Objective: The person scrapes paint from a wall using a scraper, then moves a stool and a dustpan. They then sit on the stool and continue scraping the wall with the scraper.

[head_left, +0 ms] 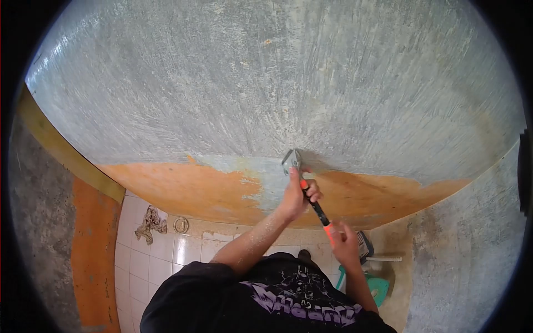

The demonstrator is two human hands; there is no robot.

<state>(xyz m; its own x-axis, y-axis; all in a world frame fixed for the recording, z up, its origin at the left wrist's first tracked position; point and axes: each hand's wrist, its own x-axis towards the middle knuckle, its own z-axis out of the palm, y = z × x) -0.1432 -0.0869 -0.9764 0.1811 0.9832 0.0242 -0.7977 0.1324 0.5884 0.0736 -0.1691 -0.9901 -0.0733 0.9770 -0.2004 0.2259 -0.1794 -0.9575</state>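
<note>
A scraper (315, 206) with an orange and black handle has its metal blade (291, 161) pressed against a grey wall (266, 83), at the top edge of an orange painted band (183, 186). My left hand (297, 195) grips the handle just below the blade. My right hand (345, 244) holds the handle's lower end. A patch around the blade is bare of the orange paint. My dusty left forearm and black printed shirt fill the bottom of the view.
Below lies a white tiled floor (161, 255) with a crumpled rag (150, 223) and a round metal ring (181, 225). A green object (382, 289), a white pipe (384, 258) and a dark box (365, 243) sit by the right wall. A yellowish frame (61, 150) runs along the left.
</note>
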